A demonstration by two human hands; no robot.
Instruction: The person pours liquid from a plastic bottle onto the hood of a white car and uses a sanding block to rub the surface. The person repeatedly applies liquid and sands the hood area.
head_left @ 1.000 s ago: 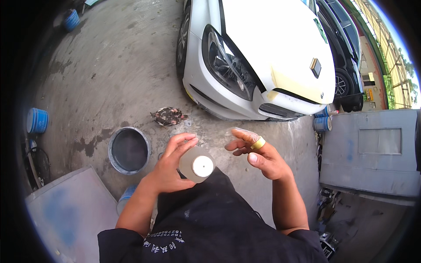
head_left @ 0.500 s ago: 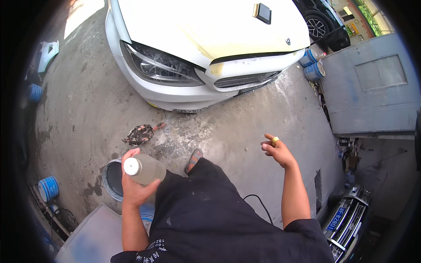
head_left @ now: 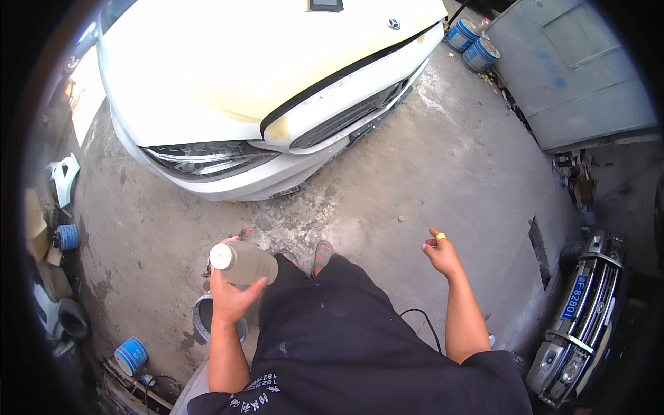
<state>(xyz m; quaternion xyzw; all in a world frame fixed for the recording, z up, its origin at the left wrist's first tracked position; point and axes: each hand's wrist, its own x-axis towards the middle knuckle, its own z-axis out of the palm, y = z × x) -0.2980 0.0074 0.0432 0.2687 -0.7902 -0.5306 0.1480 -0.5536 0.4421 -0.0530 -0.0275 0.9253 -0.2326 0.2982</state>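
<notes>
Below and left of the white car (head_left: 187,76), a blue pail (head_left: 131,355) stands on the concrete floor (head_left: 366,214). Below the car's headlight (head_left: 207,155), a grey bucket (head_left: 196,319) shows partly behind the left hand (head_left: 232,299), which is wrapped firmly round a translucent bottle (head_left: 254,265): thumb on the side away from the car, fingers on the side toward it. The bottle's long axis runs crosswise below the headlight, its white cap (head_left: 221,256) leftward and its base rightward, facing the other hand. Floor spreads below the car's grille (head_left: 346,117), seemingly the widest room for moving. Below and right of that grille, the right hand (head_left: 440,254) is loosely bent, with nothing visible in it, well apart from the bottle. Farther right of the car, a detached grille (head_left: 581,325) edges the space.
</notes>
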